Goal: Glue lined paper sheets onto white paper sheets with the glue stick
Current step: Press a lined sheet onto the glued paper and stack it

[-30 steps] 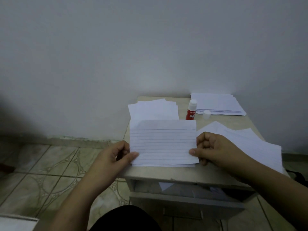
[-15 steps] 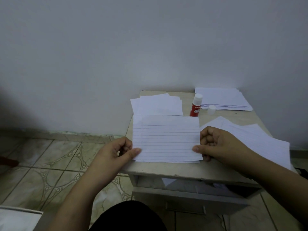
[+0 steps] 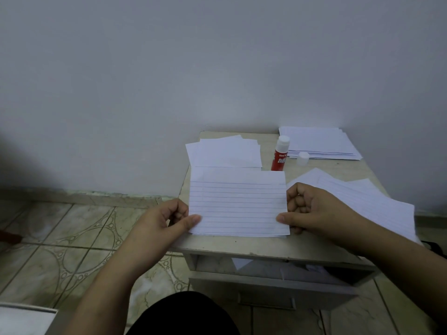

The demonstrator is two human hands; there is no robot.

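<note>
Both hands, left hand [image 3: 167, 222] and right hand [image 3: 312, 209], pinching lined sheet [image 3: 238, 204] at 9 and 3 o'clock; risks gluing crooked if misaligned

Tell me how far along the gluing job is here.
Done: uncertain; the loose sheets at right may be finished pairs. In hand: the left hand and right hand pinch a lined sheet over the table; the glue stick stands uncapped. Left: stacks and at the back.

We see a lined sheet [image 3: 238, 204] flat atop a white one; the uncapped glue stick [image 3: 280, 154] stands behind it.
</note>
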